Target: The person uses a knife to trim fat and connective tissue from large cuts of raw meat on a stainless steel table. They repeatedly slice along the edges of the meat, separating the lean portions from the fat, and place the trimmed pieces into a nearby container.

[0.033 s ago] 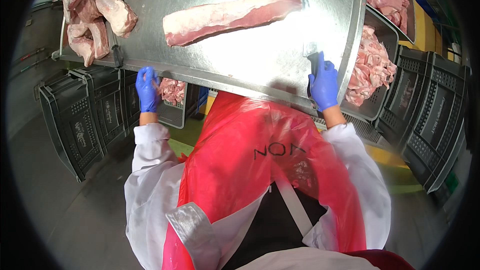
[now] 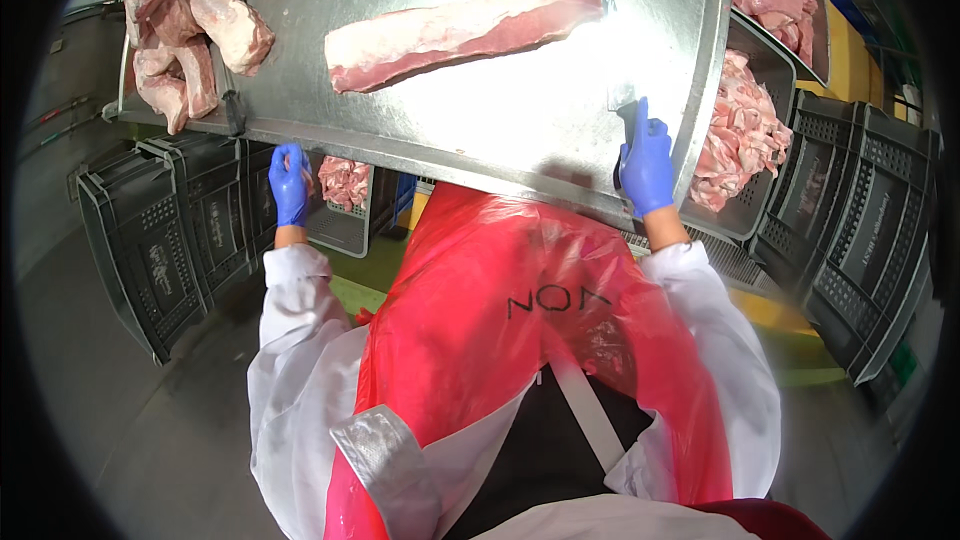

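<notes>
My right hand, in a blue glove, is closed around a knife at the right of the metal table, its index finger stretched along the handle. Glare washes out most of the blade, which points away from me. Beyond it lies a long strip of pale pink meat with a fatty top, touched by neither hand. My left hand, gloved too, hovers just off the table's near edge with curled fingers. Whether anything is in them, I cannot make out.
Large meat pieces are heaped at the table's far left. Crates of meat trimmings stand right of the metal table, and another crate sits below its near edge. Dark stacked crates flank both sides.
My left hand has dropped slightly toward me and its fingers look a little more curled. My right hand, the knife and the meat strip have hardly moved.
</notes>
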